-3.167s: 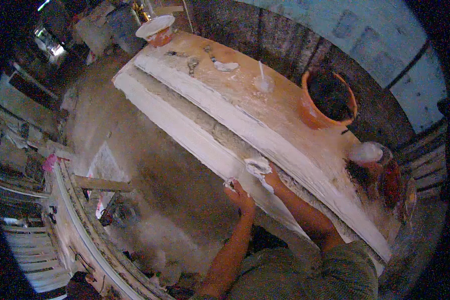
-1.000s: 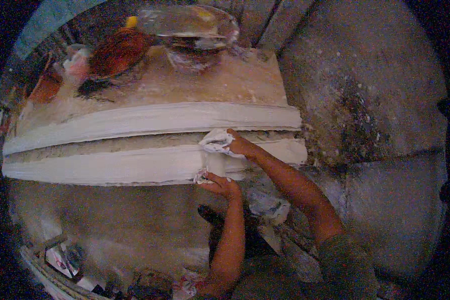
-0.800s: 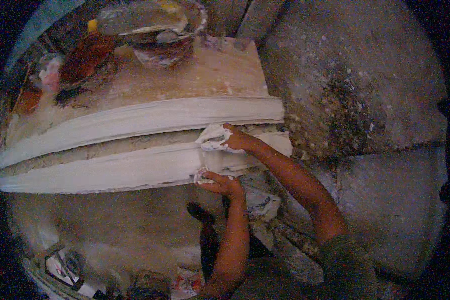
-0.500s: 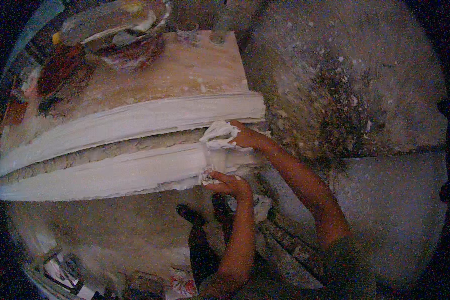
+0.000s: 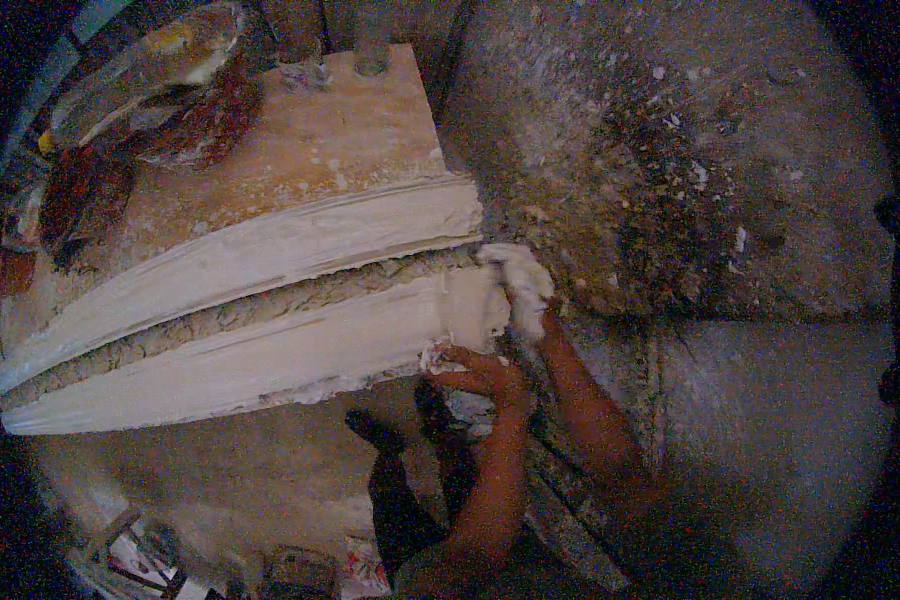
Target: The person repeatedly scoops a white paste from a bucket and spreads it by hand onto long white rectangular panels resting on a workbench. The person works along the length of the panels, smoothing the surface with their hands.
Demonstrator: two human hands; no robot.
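Two long white plaster strips lie side by side, the far strip (image 5: 320,222) and the near strip (image 5: 250,355), with a rough grey gap between them. My right hand (image 5: 547,315) is at the right end of the near strip, closed around a lump of wet white plaster (image 5: 520,272); its fingers are mostly covered. By the near strip's front edge, my left hand (image 5: 488,375) has its thumb and fingers pointing left, bent about something white and smeared that I cannot make out. Between the hands, a paler patch (image 5: 467,305) crosses the strip's end.
Behind the strips, a plaster-spotted wooden board (image 5: 370,130) carries a wide basin (image 5: 150,90) at the far left. Debris (image 5: 670,200) litters the floor to the right. A dark-clad leg (image 5: 400,490) shows below the strips, and a bag (image 5: 365,565) lies near the lower edge.
My right hand has moved right and down with the plaster lump, off the strips to their end. My left hand sits slightly further right along the near edge. The whole view has shifted.
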